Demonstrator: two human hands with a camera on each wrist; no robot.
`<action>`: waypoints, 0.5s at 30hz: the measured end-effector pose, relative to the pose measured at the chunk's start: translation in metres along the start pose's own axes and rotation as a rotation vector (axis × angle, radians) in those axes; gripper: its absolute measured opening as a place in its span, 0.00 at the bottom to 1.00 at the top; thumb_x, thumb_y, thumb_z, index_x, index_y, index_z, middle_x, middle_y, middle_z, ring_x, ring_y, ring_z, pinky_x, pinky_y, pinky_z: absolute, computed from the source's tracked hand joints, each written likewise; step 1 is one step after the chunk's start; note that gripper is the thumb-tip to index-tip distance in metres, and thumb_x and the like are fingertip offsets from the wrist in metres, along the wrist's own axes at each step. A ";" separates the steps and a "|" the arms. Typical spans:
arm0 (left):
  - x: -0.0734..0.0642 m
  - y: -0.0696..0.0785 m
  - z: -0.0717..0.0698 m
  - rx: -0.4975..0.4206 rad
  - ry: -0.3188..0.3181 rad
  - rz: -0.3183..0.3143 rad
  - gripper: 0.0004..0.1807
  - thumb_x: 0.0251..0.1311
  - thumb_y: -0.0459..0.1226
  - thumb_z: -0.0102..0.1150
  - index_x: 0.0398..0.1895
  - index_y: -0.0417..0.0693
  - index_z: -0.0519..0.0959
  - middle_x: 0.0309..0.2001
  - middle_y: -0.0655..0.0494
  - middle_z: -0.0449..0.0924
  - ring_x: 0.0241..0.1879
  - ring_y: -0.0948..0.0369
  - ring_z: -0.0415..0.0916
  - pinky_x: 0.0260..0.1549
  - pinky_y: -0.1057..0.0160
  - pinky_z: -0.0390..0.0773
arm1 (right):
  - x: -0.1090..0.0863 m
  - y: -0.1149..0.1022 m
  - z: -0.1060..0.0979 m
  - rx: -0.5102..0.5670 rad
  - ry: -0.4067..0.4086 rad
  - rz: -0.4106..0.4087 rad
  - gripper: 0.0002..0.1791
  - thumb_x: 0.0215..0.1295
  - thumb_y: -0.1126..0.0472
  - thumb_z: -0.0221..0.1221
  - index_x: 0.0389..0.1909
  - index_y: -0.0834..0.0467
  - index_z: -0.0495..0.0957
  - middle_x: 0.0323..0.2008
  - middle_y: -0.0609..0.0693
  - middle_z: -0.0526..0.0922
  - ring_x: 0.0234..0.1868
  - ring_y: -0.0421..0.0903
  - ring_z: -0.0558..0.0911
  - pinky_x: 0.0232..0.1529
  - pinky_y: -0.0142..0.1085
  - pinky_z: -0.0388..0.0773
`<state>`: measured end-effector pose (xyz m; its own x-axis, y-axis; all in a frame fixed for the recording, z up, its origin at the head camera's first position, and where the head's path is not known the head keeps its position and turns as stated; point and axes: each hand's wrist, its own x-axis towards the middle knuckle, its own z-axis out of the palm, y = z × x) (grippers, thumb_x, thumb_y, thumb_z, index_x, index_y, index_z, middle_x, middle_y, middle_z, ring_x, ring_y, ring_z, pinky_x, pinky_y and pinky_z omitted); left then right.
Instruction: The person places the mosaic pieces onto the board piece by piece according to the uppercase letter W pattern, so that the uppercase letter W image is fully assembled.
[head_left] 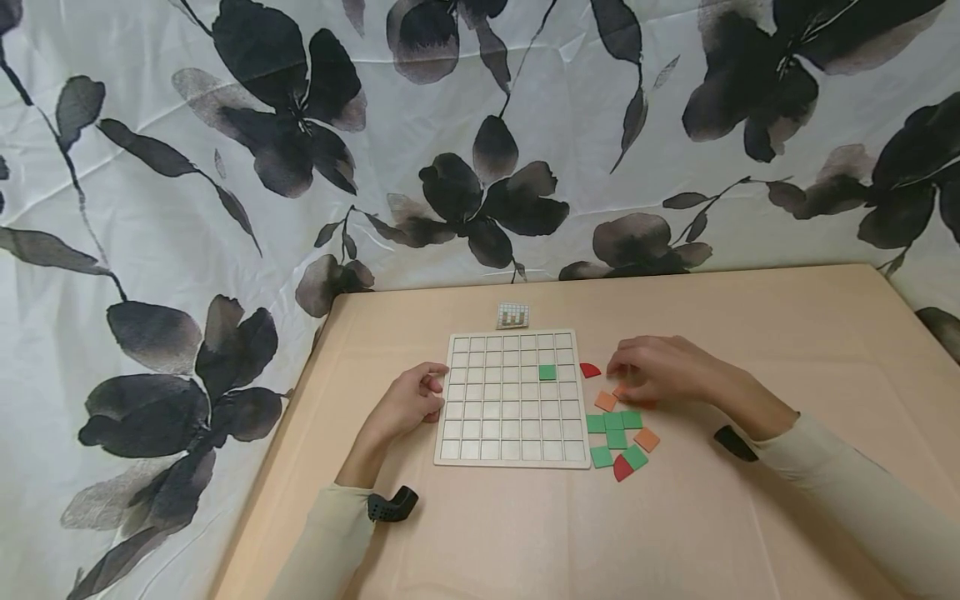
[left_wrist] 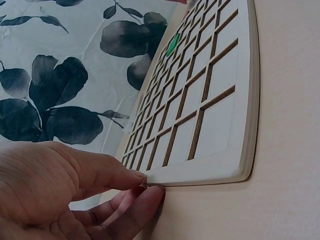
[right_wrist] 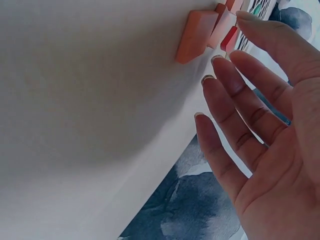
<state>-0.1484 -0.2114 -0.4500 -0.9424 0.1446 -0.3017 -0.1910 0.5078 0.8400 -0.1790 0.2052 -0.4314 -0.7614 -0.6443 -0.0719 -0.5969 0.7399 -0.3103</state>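
Note:
A white square board with a raised grid [head_left: 487, 425] lies flat on the table. One green square tile [head_left: 547, 372] sits in a cell in its upper right part. At the board's left edge, my left hand [head_left: 408, 402] pinches the rim between thumb [left_wrist: 112, 172] and fingertips. Just right of the board, my right hand [head_left: 667, 368] hovers low with its fingers apart and loosely bent, holding nothing. Beneath and beside it lie orange tiles [right_wrist: 197, 36], partly hidden in the head view. A red quarter-round tile [head_left: 590, 370] rests between this hand and the board.
Several green tiles [head_left: 614, 420], an orange tile [head_left: 647, 440] and another red tile [head_left: 622, 468] lie loose along the board's right side. A small card with a grid pattern [head_left: 513, 315] lies behind the board. Floral cloth [head_left: 450, 100] hangs beyond the wooden table [head_left: 562, 542].

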 end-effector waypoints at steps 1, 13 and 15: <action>0.000 0.000 0.000 0.001 0.000 0.000 0.30 0.60 0.19 0.53 0.67 0.40 0.71 0.42 0.46 0.70 0.32 0.58 0.73 0.27 0.64 0.79 | -0.001 0.000 0.001 -0.001 0.005 0.005 0.14 0.56 0.52 0.74 0.42 0.50 0.87 0.37 0.41 0.81 0.35 0.40 0.75 0.34 0.34 0.74; -0.001 -0.002 -0.001 0.000 -0.007 0.004 0.31 0.59 0.19 0.52 0.67 0.40 0.71 0.43 0.46 0.70 0.32 0.59 0.73 0.27 0.64 0.79 | -0.014 -0.002 0.008 -0.025 0.053 0.017 0.14 0.54 0.52 0.73 0.41 0.48 0.86 0.37 0.39 0.79 0.34 0.38 0.73 0.32 0.33 0.71; -0.001 -0.003 -0.002 0.003 -0.006 0.007 0.31 0.59 0.19 0.53 0.68 0.40 0.71 0.43 0.46 0.70 0.33 0.59 0.73 0.27 0.64 0.79 | -0.015 -0.002 0.009 -0.033 0.064 0.016 0.14 0.54 0.52 0.73 0.41 0.48 0.86 0.37 0.39 0.79 0.34 0.38 0.72 0.32 0.33 0.71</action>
<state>-0.1472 -0.2144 -0.4516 -0.9420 0.1537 -0.2984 -0.1832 0.5097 0.8407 -0.1636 0.2119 -0.4385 -0.7850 -0.6193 -0.0155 -0.5915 0.7568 -0.2781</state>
